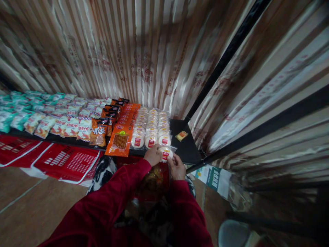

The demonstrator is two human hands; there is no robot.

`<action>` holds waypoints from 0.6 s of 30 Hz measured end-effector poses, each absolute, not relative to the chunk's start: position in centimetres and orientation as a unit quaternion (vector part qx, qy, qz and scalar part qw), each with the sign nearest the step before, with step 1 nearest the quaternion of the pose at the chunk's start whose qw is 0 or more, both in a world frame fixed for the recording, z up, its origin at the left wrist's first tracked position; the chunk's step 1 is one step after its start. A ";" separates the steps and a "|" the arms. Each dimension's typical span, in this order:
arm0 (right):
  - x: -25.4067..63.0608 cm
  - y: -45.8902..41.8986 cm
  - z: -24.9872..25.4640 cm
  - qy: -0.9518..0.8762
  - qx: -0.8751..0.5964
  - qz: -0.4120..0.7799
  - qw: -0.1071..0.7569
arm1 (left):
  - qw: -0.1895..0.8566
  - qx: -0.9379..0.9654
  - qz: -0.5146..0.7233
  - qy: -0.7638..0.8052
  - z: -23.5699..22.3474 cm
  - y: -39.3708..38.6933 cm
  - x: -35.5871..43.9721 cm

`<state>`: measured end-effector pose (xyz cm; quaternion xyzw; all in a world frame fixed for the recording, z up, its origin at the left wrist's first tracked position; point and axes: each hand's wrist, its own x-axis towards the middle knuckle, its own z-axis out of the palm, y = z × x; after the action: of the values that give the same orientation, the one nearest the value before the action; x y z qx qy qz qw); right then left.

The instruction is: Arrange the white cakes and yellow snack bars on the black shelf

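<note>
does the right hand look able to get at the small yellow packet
Probably yes: nothing visible blocks the way from the right hand to the small yellow packet, though that hand is holding a round white packet.

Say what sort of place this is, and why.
Probably a small shop or snack stall: rows of round white packets and small snack bags, grouped by kind on a black shelf.

The cracker (166, 153) is white with a red label (165, 156), the sleeves (115, 188) crimson, the trousers (105, 170) mottled black-and-white.
</note>
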<state>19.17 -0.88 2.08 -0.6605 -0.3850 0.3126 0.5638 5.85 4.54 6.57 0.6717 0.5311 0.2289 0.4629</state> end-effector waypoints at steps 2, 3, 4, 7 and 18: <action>19.4 -0.5 2.2 -0.384 -0.664 0.315 0.559 | 0.435 0.675 0.232 0.549 6.6 4.4 5.8; 19.5 -0.2 2.2 -0.382 -0.665 0.318 0.558 | 0.426 0.677 0.235 0.553 6.6 4.3 5.8; 19.5 0.0 2.1 -0.380 -0.666 0.320 0.557 | 0.418 0.679 0.237 0.555 6.6 4.1 5.8; 19.7 0.6 2.0 -0.381 -0.679 0.316 0.542 | 0.399 0.692 0.241 0.552 6.5 3.6 5.7; 21.1 2.2 2.3 -0.433 -0.730 0.260 0.460 | 0.317 0.754 0.266 0.510 6.1 2.6 6.0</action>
<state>21.14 2.20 2.25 -0.7305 -0.4331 0.2600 0.4597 5.96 2.61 6.14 0.7539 0.5103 0.2664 0.3166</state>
